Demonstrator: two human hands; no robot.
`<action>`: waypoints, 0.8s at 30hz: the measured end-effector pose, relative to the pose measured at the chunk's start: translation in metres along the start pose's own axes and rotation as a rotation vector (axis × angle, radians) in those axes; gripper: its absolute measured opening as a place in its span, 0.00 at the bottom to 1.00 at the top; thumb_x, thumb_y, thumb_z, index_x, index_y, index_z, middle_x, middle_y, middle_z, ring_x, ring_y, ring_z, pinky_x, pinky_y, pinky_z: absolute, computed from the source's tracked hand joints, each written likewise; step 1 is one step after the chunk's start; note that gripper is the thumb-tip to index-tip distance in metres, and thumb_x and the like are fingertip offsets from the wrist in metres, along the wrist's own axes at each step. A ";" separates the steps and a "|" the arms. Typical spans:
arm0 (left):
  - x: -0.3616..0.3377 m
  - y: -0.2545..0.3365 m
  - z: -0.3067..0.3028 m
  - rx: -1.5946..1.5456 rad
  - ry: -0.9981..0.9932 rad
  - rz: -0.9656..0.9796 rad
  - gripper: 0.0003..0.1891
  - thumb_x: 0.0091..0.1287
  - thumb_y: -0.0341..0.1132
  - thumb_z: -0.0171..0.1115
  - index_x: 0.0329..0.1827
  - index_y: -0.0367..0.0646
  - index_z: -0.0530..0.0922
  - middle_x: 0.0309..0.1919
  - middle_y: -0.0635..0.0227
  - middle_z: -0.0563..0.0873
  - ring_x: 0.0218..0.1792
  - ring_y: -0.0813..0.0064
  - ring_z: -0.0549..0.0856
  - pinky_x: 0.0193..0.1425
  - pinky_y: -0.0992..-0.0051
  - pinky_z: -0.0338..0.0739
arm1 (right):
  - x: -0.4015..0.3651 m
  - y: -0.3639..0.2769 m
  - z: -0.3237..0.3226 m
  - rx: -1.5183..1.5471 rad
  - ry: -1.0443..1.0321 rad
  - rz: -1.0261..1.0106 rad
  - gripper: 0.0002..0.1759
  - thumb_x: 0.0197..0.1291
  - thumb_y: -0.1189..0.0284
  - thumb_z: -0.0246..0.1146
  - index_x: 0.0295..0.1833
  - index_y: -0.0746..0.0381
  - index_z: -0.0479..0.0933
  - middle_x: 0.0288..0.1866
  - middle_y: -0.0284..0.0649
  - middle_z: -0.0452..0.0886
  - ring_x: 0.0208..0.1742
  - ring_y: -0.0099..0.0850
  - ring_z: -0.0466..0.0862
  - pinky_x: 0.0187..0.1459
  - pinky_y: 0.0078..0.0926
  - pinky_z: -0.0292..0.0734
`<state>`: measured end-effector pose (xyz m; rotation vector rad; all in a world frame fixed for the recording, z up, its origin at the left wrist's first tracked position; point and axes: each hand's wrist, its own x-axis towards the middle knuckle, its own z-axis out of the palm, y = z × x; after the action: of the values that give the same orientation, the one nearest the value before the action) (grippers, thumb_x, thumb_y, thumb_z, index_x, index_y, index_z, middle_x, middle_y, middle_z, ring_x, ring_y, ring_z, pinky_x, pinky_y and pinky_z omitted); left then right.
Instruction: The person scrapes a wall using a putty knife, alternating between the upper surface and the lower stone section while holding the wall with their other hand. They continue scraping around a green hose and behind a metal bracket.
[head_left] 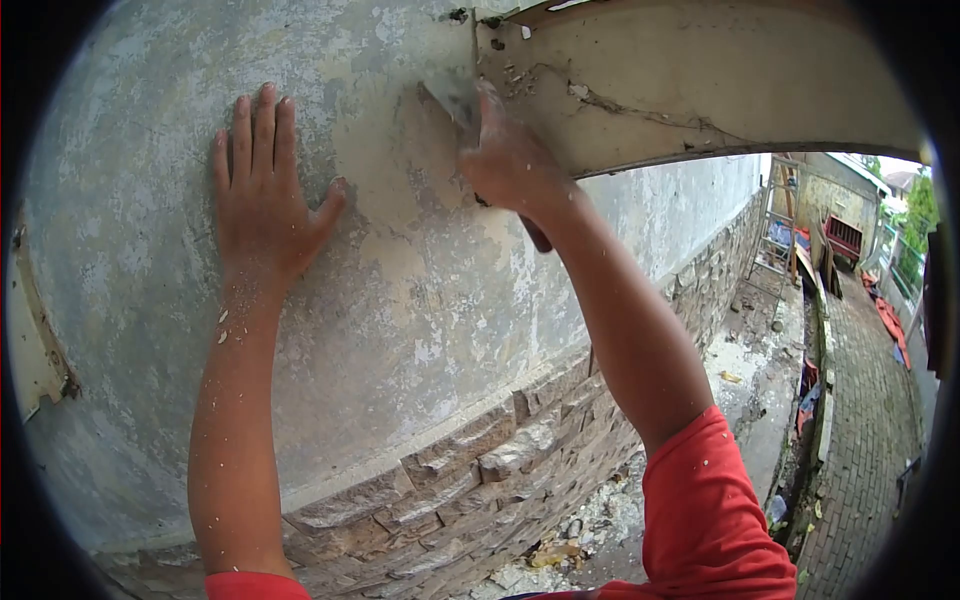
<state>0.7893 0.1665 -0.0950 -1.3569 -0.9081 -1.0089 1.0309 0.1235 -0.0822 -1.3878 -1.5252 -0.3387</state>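
My left hand (262, 205) lies flat on the grey, patchy wall (390, 330), its fingers spread and pointing up. My right hand (510, 165) is wrapped round a scraper (452, 103). The scraper's metal blade is at the wall surface, slightly blurred, and the end of its dark handle shows below my fist. Just right of the blade stands the edge of a beige panel (700, 85) with cracks and chipped spots. Pale flakes stick to my left forearm.
Rough stone cladding (520, 445) runs along the wall's lower part. Debris litters the ground (745, 370) beside a narrow drain. Farther back at the right are a metal ladder (778, 225), a brick path (865, 420) and orange cloth (888, 318).
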 end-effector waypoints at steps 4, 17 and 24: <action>0.000 -0.001 0.001 0.004 0.009 0.010 0.44 0.65 0.60 0.53 0.79 0.49 0.51 0.79 0.68 0.52 0.79 0.66 0.49 0.81 0.58 0.42 | -0.016 0.039 0.024 -0.016 0.197 -0.262 0.32 0.63 0.65 0.57 0.72 0.64 0.62 0.55 0.65 0.77 0.58 0.59 0.76 0.61 0.47 0.69; -0.001 -0.001 0.000 -0.027 0.002 0.018 0.42 0.64 0.56 0.54 0.79 0.50 0.52 0.79 0.65 0.52 0.79 0.64 0.49 0.81 0.55 0.43 | -0.115 0.024 0.051 0.088 -0.227 0.055 0.26 0.72 0.61 0.50 0.75 0.45 0.61 0.27 0.60 0.80 0.31 0.61 0.81 0.33 0.57 0.75; -0.002 -0.004 0.007 -0.029 0.058 0.059 0.41 0.67 0.60 0.52 0.79 0.52 0.52 0.79 0.67 0.52 0.79 0.64 0.49 0.81 0.55 0.43 | -0.038 -0.003 0.033 0.123 0.110 -0.157 0.23 0.72 0.63 0.48 0.68 0.59 0.69 0.35 0.61 0.81 0.38 0.57 0.83 0.41 0.52 0.78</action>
<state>0.7847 0.1740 -0.0956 -1.3642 -0.8083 -1.0151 1.0065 0.1257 -0.1268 -1.1386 -1.5411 -0.4051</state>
